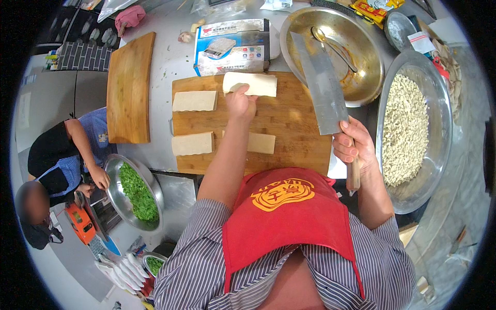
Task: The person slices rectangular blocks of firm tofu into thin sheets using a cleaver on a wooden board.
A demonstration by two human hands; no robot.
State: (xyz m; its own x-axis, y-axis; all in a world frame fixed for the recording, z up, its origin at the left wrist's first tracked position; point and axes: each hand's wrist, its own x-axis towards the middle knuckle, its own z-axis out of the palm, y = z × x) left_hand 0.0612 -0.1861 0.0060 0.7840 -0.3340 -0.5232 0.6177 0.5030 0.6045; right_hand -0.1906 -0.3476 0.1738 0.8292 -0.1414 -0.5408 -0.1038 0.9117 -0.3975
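Observation:
My left hand (241, 104) grips a pale rectangular stack of sheets, probably tofu skin (255, 83), at the top edge of a wooden cutting board (298, 143). Raised over the board's right side, my right hand (354, 145) holds a cleaver (324, 89) by its wooden handle, the broad blade pointing up and left. Two similar stacks lie on the board's left side, an upper one (194, 101) and a lower one (193, 143). Another stack (262, 143) lies near the board's front edge, partly hidden by my left forearm.
A steel bowl with a spoon (372, 85) and an oval basin of small pale pieces (436, 155) stand right. Behind the board is a kitchen-scale box (232, 46). At left are another wooden board (130, 89), a bowl of chopped greens (155, 186) and a co-worker (83, 143).

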